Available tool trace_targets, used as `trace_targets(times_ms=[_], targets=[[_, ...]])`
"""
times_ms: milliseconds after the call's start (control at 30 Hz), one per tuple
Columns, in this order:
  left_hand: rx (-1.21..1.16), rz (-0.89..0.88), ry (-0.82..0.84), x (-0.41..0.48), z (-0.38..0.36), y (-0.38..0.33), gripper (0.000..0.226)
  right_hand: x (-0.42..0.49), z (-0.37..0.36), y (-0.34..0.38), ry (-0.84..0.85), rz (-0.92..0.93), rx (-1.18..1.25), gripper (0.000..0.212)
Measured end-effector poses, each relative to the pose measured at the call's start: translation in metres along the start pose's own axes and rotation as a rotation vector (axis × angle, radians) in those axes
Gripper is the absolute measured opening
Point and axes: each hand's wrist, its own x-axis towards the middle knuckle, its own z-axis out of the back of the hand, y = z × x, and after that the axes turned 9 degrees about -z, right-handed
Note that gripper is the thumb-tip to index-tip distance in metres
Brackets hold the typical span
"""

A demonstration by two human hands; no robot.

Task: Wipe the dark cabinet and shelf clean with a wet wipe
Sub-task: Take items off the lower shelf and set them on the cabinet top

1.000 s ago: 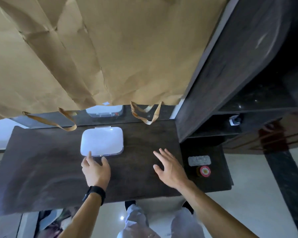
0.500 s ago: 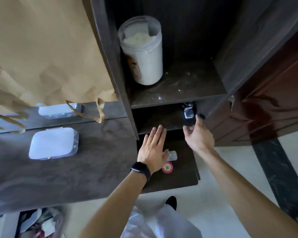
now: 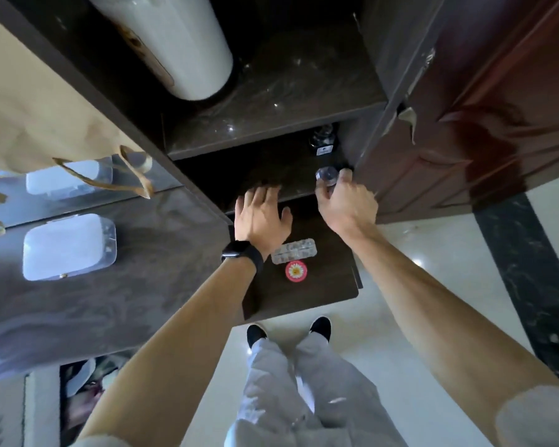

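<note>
Dark cabinet (image 3: 288,91) shadow hides the fingertips of my flat left hand (image 3: 260,217) at its lower shelf (image 3: 291,169); my right hand (image 3: 347,204) grips a small clear object (image 3: 326,175) (too blurred to name).

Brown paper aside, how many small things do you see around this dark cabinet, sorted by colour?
White: 2, jar and lidded box
Red: 1, round tin
Silver: 1, blister pack
Dark: 1, small bottle
Clear: 1, small object gripped by right hand
Total: 6
</note>
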Motion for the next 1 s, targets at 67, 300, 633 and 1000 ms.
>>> trace_targets(times_ms=[67, 300, 633, 1000], targets=[[-0.181, 0.046, -0.093, 0.024, -0.002, -0.013, 0.058, -0.020, 0.004, -0.021, 0.016, -0.006, 0.079, 0.039], [-0.458, 0.194, -0.075, 0.114, -0.033, -0.042, 0.081, -0.076, 0.002, -0.087, 0.098, -0.113, 0.172, 0.037], [-0.523, 0.153, -0.125, 0.123, -0.038, -0.029, 0.077, -0.088, 0.022, -0.100, 0.080, -0.191, 0.169, 0.037], [-0.439, 0.073, -0.083, -0.041, 0.016, 0.004, 0.060, -0.126, 0.023, -0.056, 0.235, -0.029, 0.132, 0.035]])
